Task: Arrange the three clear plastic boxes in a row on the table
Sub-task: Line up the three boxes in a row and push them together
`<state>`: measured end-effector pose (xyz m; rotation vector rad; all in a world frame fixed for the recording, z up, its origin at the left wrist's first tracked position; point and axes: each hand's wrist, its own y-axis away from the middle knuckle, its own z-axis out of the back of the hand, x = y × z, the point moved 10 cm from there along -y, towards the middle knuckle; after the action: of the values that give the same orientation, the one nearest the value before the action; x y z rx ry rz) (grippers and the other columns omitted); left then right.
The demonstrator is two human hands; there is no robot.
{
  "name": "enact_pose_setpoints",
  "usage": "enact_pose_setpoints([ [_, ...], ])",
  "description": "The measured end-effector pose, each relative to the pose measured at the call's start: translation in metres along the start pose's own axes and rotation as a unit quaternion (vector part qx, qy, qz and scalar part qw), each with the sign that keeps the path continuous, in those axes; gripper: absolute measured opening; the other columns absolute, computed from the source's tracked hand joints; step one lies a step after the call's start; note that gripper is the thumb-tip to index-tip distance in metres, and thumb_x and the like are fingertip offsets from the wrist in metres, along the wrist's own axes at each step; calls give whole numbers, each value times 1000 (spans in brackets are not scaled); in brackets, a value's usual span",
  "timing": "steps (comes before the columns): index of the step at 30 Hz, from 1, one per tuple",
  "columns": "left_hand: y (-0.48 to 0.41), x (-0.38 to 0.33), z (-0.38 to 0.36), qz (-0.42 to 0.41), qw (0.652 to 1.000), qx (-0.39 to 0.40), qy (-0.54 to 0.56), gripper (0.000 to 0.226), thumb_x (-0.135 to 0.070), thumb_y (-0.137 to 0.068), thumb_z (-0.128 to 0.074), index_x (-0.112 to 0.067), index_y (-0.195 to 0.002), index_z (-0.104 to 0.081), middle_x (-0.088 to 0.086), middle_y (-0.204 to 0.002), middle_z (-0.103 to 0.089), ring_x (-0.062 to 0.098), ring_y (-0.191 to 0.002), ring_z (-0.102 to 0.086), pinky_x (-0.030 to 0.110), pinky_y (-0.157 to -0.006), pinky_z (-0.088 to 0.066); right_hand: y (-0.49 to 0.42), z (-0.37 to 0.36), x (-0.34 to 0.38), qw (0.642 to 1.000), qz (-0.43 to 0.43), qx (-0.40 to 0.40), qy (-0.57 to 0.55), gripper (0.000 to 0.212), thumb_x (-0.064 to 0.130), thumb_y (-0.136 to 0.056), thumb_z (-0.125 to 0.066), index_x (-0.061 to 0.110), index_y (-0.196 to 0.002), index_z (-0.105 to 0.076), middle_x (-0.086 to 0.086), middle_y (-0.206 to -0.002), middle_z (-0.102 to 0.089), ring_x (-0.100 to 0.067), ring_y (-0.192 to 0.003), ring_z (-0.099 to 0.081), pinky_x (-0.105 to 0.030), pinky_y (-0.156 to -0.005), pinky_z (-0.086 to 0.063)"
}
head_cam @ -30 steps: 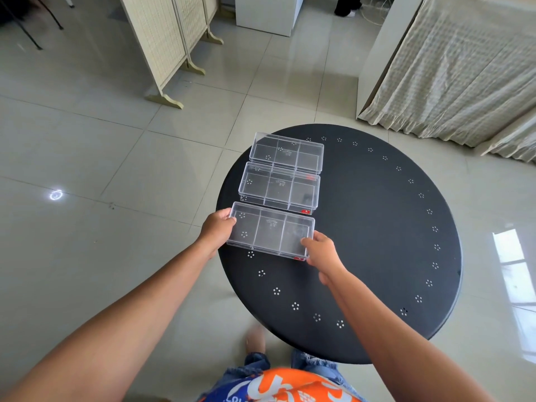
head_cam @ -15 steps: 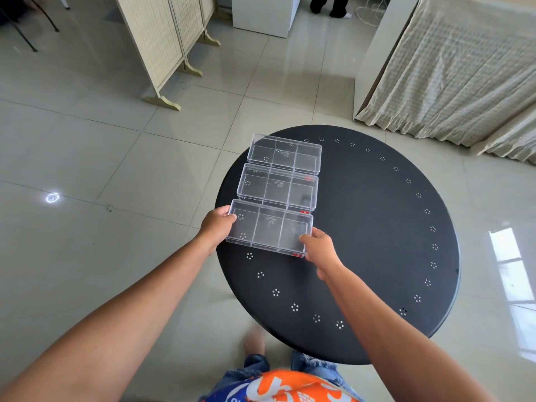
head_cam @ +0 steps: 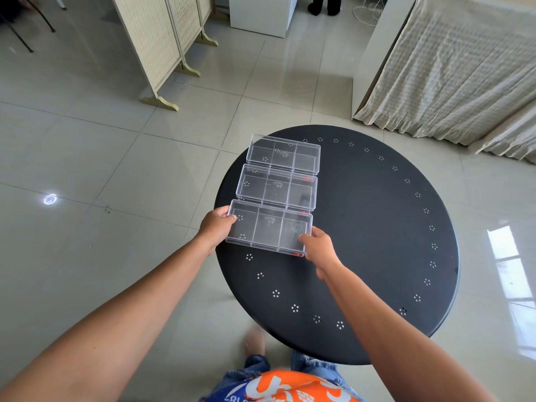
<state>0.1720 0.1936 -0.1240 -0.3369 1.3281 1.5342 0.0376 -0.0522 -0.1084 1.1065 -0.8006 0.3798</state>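
Note:
Three clear plastic boxes with inner dividers lie one behind another on the left part of the round black table [head_cam: 377,227]. The far box [head_cam: 284,153] and the middle box [head_cam: 277,188] touch. The near box [head_cam: 268,229] sits right against the middle one. My left hand [head_cam: 216,227] grips the near box at its left end. At the box's right front corner, my right hand [head_cam: 317,248] holds it with thumb on top. Small red catches show at the boxes' right edges.
The table's left rim lies just under my left hand. A folding wicker screen [head_cam: 162,44] stands on the tiled floor at the back left. A cloth-covered piece of furniture [head_cam: 452,71] fills the back right, and a white cabinet [head_cam: 261,13] stands far behind.
Both hands have slid the near box a little away from me, closing the small gap to the middle box. The other two boxes have not moved.

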Motion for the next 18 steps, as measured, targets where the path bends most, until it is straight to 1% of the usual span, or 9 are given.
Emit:
enact_pose_setpoints([
  [3,2,-1,0,0,1000,-1,-2,51,-27,-87,-52,-19,-137,-57,-1,-134,-65,20,-121,-62,42,-108,-46,-1,0,0,1000,3,-1,3,38,1,-88,-41,13,-113,-66,5,-83,-64,-5,-52,-40,-16,-49,-33],
  [8,5,-3,-1,4,1000,0,1,50,-23,-91,-53,-18,-141,-54,2,-139,-61,20,-127,-58,40,-111,-43,-2,1,-3,1000,3,-6,8,38,4,-89,-42,15,-116,-65,5,-86,-65,-7,-55,-42,-19,-53,-35],
  [12,6,-7,-2,-2,1000,-7,-2,50,-19,-93,-53,-16,-143,-51,3,-143,-57,21,-131,-54,37,-112,-40,-4,1,-4,1000,7,-7,8,37,4,-89,-43,16,-116,-65,6,-85,-65,-7,-55,-43,-19,-52,-35],
  [18,7,-8,-3,2,1000,-10,6,51,-18,-94,-53,-15,-144,-50,4,-144,-56,21,-131,-54,35,-111,-40,-4,2,-3,1000,14,-14,9,33,3,-89,-43,16,-110,-65,6,-82,-64,-7,-55,-43,-19,-53,-36],
])
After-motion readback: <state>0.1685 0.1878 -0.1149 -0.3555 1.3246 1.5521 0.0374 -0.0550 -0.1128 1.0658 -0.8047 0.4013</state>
